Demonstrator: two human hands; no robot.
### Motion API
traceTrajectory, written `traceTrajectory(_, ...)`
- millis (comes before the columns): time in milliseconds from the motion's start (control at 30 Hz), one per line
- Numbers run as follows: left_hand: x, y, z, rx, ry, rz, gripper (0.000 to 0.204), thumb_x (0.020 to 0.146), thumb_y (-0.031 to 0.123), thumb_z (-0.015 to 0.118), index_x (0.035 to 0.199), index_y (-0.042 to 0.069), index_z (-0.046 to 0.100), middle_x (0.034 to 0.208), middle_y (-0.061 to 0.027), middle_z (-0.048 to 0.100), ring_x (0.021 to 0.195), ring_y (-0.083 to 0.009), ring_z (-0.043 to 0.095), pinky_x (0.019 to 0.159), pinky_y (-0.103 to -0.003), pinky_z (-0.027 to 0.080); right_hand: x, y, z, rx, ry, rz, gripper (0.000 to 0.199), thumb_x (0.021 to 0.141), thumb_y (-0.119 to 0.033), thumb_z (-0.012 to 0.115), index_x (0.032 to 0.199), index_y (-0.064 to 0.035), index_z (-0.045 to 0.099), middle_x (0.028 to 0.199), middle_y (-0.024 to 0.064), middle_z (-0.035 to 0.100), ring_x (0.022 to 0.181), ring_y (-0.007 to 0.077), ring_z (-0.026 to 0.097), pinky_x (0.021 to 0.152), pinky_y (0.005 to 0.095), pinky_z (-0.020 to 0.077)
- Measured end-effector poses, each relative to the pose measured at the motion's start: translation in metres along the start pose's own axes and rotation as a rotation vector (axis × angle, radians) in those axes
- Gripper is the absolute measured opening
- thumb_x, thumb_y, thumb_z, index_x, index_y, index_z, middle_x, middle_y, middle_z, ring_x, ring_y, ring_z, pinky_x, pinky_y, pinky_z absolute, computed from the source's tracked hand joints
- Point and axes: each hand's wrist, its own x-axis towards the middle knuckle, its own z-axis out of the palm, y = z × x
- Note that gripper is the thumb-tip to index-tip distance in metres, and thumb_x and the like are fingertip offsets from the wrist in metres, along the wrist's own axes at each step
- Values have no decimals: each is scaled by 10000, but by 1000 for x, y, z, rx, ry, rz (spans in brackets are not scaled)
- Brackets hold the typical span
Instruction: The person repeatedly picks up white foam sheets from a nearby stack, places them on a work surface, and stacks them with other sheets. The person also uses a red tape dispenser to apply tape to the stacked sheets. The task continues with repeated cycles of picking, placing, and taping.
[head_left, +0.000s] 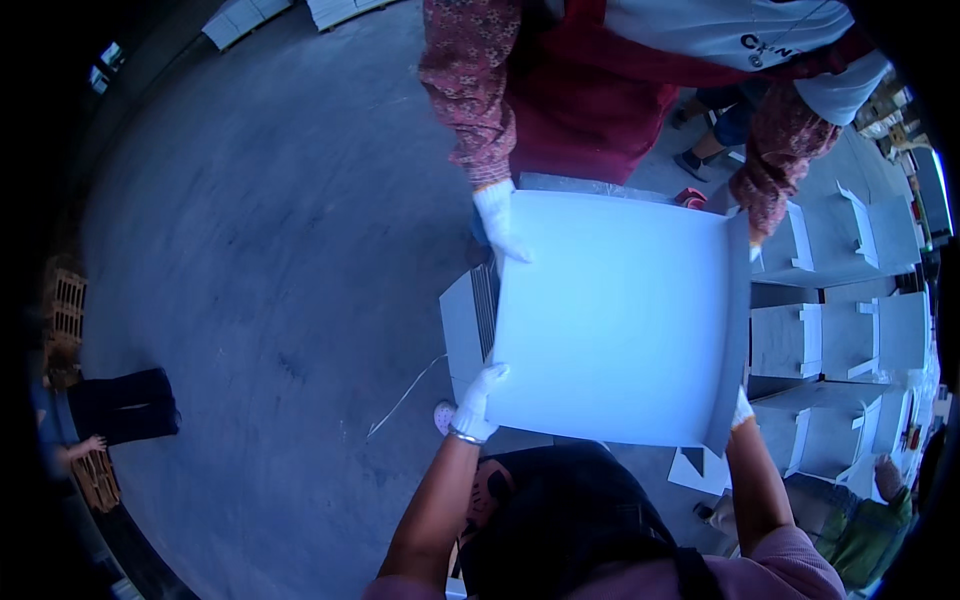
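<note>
We have our left hand (480, 404), in a white knitted glove, at the near part of the left edge of a large white sheet (615, 320), its fingers closed in a pinch on that edge. Our right hand (742, 410) is at the near end of the opposite side, mostly hidden behind the bent-up right margin, so we cannot tell how its fingers are set. The sheet lies between our two hands and reaches away from them toward a co-worker (590, 90) in a red apron. Beyond our left fingers, the co-worker's gloved hand (502, 228) rests on the same edge; another co-worker's hand (755, 246) shows beyond our right fingers.

The sheet looks light for its breadth, thin and springy, stiff enough to span the gap yet ready to bow. Its face seems smooth, so we judge gloves may slip; creased corners are the likeliest harm. We would take it by the two side edges, near the corners, pinching lightly.

Just beyond our left fingers, lower down, stands a stack of pale boards (463, 325); right of our right fingers are grey stacks (840, 335).
</note>
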Motion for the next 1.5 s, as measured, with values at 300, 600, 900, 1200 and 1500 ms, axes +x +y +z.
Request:
traceTrajectory(300, -3, -38, -9, 309, -84, -51, 559, 960, 192, 552, 1441, -24, 366, 1398, -141, 481, 1247, -210, 503, 1047, -348, 409, -115, -54, 147, -729, 414, -188, 523, 928, -400, 611, 1235, 12, 513, 1054, 101, 615, 918, 142, 600, 783, 302, 498)
traceTrajectory(600, -72, 43, 90, 404, -227, 275, 711, 1011, 439, 407, 1521, 12, 155, 1571, -105, 212, 1448, -210, 203, 1166, -353, 203, -81, 0, 247, -1304, 370, -484, 857, 858, -524, 609, 1462, -19, 272, 1383, 271, 408, 1221, 410, 482, 1035, 442, 390)
traceTrajectory(900, -69, 49, 207, 668, -204, 232, 705, 880, 95, 616, 1469, -7, 243, 1294, -118, 485, 1159, -195, 514, 951, -308, 452, -145, -23, 102, 107, -129, -170, 1156, 551, -18, 667, 1545, -65, 78, 1567, 199, 208, 1457, 297, 206, 1158, 384, 232)
traceTrajectory(1200, -84, 53, 235, 766, -182, 264, 711, 937, 149, 534, 1511, 8, 138, 1403, -141, 393, 1271, -223, 429, 1051, -335, 355, -153, -14, 125, -481, 304, -572, 1135, 674, -258, 881, 1524, -60, 155, 1462, 198, 402, 1338, 300, 420, 1109, 414, 332)
traceTrajectory(1500, -72, 16, 249, 1820, -415, 817, 635, 999, 314, 471, 1512, 33, 226, 1535, -357, -48, 1463, -417, 12, 1161, -432, 139, -143, -40, 157, -945, 327, -958, 640, 727, -28, 685, 1345, -68, 521, 1298, 207, 558, 1185, 390, 544, 983, 422, 455)
